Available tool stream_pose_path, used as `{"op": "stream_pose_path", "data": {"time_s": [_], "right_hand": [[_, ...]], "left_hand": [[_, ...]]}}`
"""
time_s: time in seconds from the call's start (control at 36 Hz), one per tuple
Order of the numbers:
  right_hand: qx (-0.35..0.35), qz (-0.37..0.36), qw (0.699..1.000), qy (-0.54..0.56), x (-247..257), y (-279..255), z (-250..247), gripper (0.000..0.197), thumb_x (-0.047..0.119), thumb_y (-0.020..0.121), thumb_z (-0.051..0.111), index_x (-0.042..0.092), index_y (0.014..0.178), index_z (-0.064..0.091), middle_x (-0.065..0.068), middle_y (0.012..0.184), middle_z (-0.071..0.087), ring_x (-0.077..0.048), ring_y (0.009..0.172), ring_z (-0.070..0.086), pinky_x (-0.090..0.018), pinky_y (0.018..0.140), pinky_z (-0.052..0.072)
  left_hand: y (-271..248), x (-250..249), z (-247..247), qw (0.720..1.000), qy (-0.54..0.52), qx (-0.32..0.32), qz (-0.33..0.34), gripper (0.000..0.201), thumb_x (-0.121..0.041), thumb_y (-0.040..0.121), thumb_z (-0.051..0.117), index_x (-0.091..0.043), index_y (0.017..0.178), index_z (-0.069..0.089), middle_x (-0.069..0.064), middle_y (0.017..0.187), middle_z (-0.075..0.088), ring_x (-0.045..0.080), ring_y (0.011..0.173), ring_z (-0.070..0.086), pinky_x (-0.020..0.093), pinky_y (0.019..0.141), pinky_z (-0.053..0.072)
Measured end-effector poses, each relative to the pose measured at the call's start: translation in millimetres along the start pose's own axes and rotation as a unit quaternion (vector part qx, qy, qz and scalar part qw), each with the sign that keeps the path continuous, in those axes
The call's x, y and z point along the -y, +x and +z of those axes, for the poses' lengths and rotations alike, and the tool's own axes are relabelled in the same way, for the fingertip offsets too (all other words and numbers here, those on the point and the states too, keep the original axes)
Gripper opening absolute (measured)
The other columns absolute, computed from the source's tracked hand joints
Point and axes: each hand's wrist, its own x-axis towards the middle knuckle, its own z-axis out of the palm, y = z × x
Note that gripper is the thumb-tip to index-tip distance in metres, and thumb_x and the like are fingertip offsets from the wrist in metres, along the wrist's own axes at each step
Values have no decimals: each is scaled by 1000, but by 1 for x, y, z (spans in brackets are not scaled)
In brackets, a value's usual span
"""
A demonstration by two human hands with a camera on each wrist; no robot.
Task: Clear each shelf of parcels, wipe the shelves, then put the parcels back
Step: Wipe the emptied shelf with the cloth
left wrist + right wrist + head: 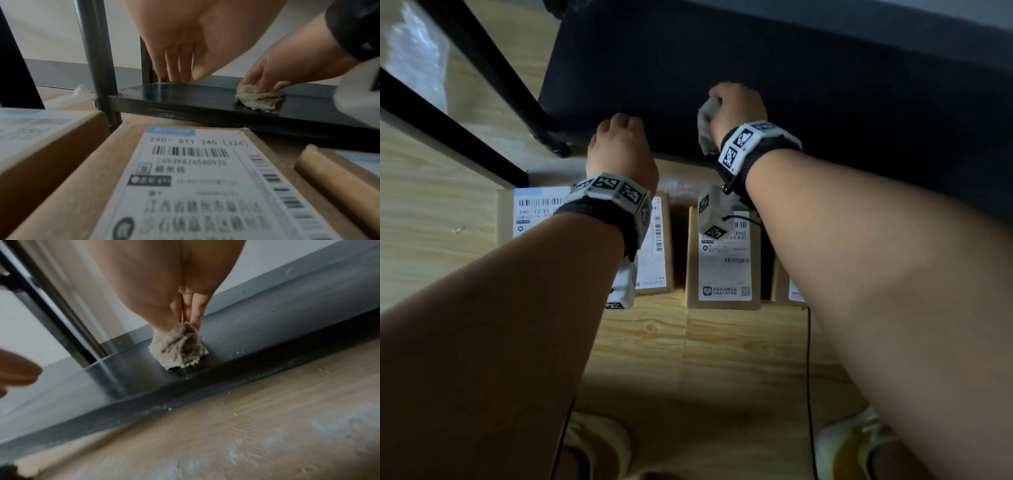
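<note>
A crumpled grey cloth [260, 100] is pressed onto the black bottom shelf [185, 95] by the right hand [292, 65], whose fingers are curled over it from above; the cloth lies under the fingertips and bulges out toward the shelf's front edge. In the head view the same cloth [707, 125] is seen bunched at the thumb side of the right hand [739, 109], so that grip is closed on it. The left hand [180, 37] is held just left of it, fingers straight and pointing down, tips at or just above the shelf near the rear post; contact cannot be settled from these views. It holds nothing.

The parcels are on the wooden floor [688, 359] in front of the shelf: a labelled parcel [722, 260] under the right wrist, others to either side. Only the left wrist view shows the fingers of both hands; only the right wrist view shows crumbs and pale dust along the shelf edge and floor, though it is blurred.
</note>
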Motion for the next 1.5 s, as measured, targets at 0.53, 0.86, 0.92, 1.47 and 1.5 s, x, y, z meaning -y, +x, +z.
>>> {"op": "stream_pose_path", "data": {"time_s": [0.53,0.86,0.92,1.47,1.5], "right_hand": [[89,-44,991,-94,31,-57,12,18,6,84,50,18,78,61,-7,96,69,-26,93,64,-25,66,40],[7,-21,998,60,66,-67,14,37,5,85,50,15,118,65,-3,117,67,-21,107,62,-34,92,51],[9,-26,998,60,84,-58,16,38,4,85,52,15,119,64,-3,119,65,-22,108,62,-34,92,51],[91,-62,994,15,149,-50,28,44,14,94,44,25,136,53,-1,135,57,-23,120,56,-27,94,45],[87,-63,994,15,145,-56,27,47,12,93,46,25,137,52,0,137,55,-22,123,54,-27,98,44]], "left_hand": [[-14,20,-21,1000,-13,-21,-15,46,2,86,44,-4,131,46,17,135,44,34,126,38,42,105,33],[-33,55,-30,999,-2,-17,-48,45,1,84,44,-5,128,48,16,132,46,34,125,37,42,104,34],[-35,65,-31,998,0,-18,-56,47,0,84,44,-7,130,48,14,134,46,33,126,37,41,105,35],[-49,118,-54,992,-27,-2,-121,52,0,84,46,-8,135,43,11,136,42,30,129,34,39,107,32],[-52,118,-55,992,-34,-1,-124,51,0,85,46,-8,135,43,12,137,41,30,129,34,39,108,33]]}}
